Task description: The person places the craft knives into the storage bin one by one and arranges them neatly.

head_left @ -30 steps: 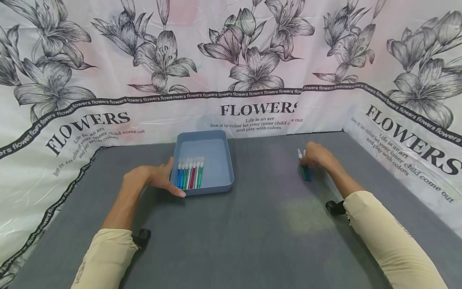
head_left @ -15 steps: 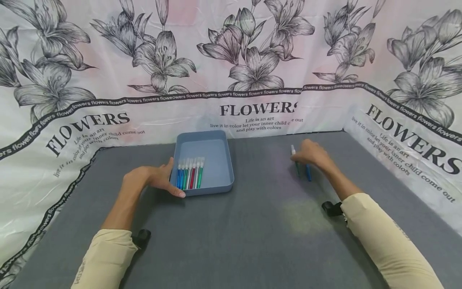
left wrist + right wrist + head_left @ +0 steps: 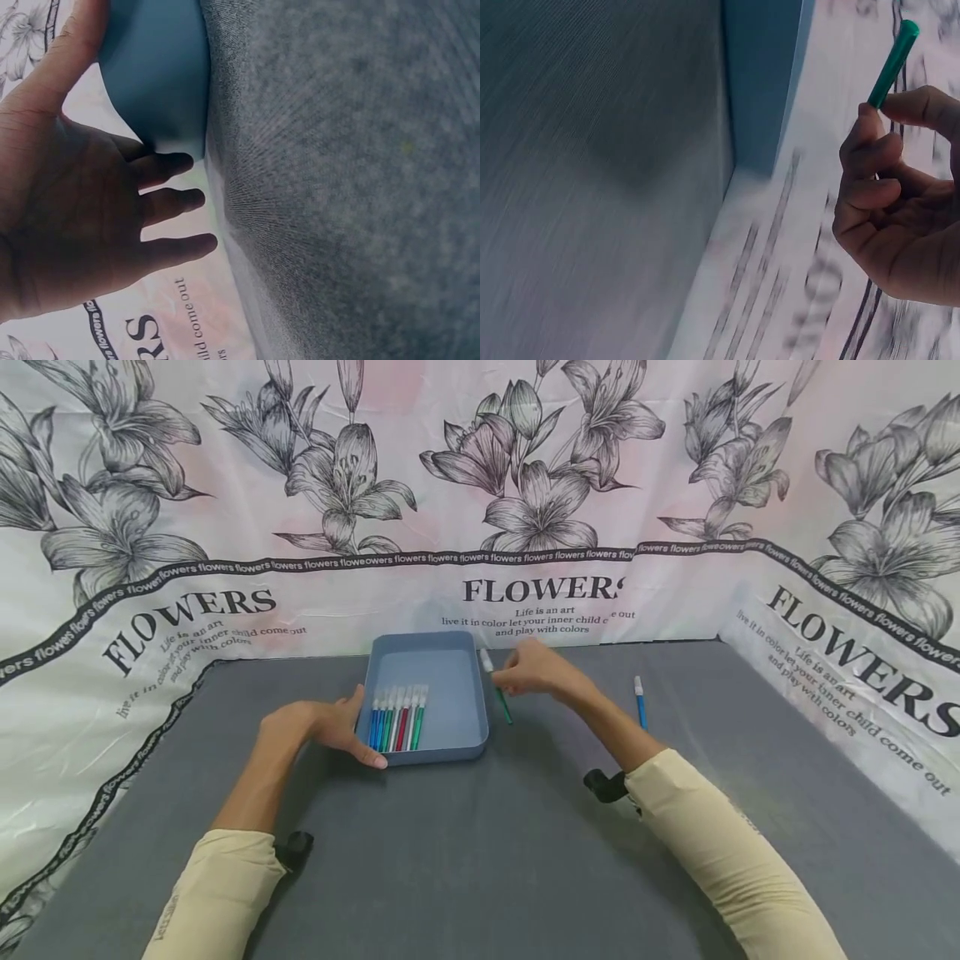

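In the head view, a blue-grey tray (image 3: pixel 456 693) stands near the back of the table, holding a row of several felt-tip markers (image 3: pixel 402 722) with whitish caps and blue, green, red and white barrels. My left hand (image 3: pixel 326 728) rests against the tray's left front corner, its thumb along the front wall. The left wrist view has its fingers (image 3: pixel 169 202) extended beside the tray wall. Just right of the tray, my right hand (image 3: pixel 536 670) pinches a green marker (image 3: pixel 504 703) between thumb and index finger. That marker's green end (image 3: pixel 895 64) points up in the right wrist view.
A blue marker (image 3: pixel 641 703) lies alone on the dark grey table (image 3: pixel 465 852), to the right, partly behind the right forearm. Floral-printed white cloth (image 3: pixel 540 602) hangs behind the table and along both sides.
My right hand has lifted the green marker away from the blue one and carried it left to the tray's side. The blue marker stays behind. My left hand keeps its place.
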Demonstrator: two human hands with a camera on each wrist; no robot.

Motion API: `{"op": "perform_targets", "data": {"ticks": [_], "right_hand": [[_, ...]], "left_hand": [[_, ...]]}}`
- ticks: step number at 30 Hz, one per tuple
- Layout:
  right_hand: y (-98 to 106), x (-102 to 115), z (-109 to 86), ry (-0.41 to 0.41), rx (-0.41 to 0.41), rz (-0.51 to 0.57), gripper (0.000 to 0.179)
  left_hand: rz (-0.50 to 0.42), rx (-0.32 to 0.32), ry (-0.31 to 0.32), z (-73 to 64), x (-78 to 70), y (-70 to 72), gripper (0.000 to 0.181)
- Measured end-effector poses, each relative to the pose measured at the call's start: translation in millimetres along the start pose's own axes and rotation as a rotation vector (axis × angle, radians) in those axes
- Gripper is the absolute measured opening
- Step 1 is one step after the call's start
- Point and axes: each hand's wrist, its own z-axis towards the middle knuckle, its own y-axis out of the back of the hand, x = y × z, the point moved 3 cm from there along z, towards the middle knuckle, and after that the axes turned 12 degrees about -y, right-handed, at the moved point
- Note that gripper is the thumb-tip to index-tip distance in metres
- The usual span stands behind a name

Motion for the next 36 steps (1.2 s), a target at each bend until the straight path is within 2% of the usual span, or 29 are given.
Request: {"op": "perform_targets", "data": {"ticks": [5, 7, 11, 12, 14, 18, 19, 21, 24, 30, 36], "right_hand": [[-36.3, 33.2, 21.9, 0.011, 0.009, -0.149, 0.047], [-47.7, 39.6, 30.0, -0.009, 0.020, -0.152, 0.048], [-65.6, 41.8, 43.0, -0.045, 0.042, -0.132, 0.044], [-73.0, 33.1, 57.1, -0.033, 0.036, -0.133, 0.043], [-79.5, 33.3, 60.3, -0.047, 0.028, -0.148, 0.041], [-91.0, 39.5, 59.5, -0.088, -0.016, -0.231, 0.043], [-89.8, 50.3, 45.8, -0.112, -0.021, -0.248, 0.045], [-92.9, 58.0, 36.8, -0.107, -0.037, -0.276, 0.048], [-98.6, 62.9, 34.3, -0.090, -0.051, -0.309, 0.049], [-104.6, 67.5, 38.5, -0.062, -0.020, -0.360, 0.038], [-90.4, 66.1, 25.7, 0.036, 0.068, -0.303, 0.047]], "left_hand": [[-0.002, 0.002, 0.002, -0.8, 0.1, -0.9, 0.148], [-0.004, -0.007, -0.002, -1.0, -0.4, 0.0, 0.148], [0.000, -0.008, -0.001, -0.6, -1.2, 0.8, 0.147], [0.001, -0.007, 0.000, -0.9, -1.6, 0.8, 0.147], [0.001, -0.001, 0.006, -1.5, -2.3, 0.4, 0.147], [-0.004, -0.003, 0.012, -2.6, -3.1, -0.6, 0.148], [-0.004, -0.004, 0.011, -2.6, -3.0, -0.7, 0.148], [-0.001, -0.006, 0.010, -2.8, -2.2, -1.1, 0.148], [0.004, -0.001, 0.010, -1.3, -2.5, -1.4, 0.147], [-0.019, 0.004, 0.015, 0.2, -1.6, -0.9, 0.147], [-0.031, 0.022, 0.021, 1.0, -3.1, 0.4, 0.147]]}}
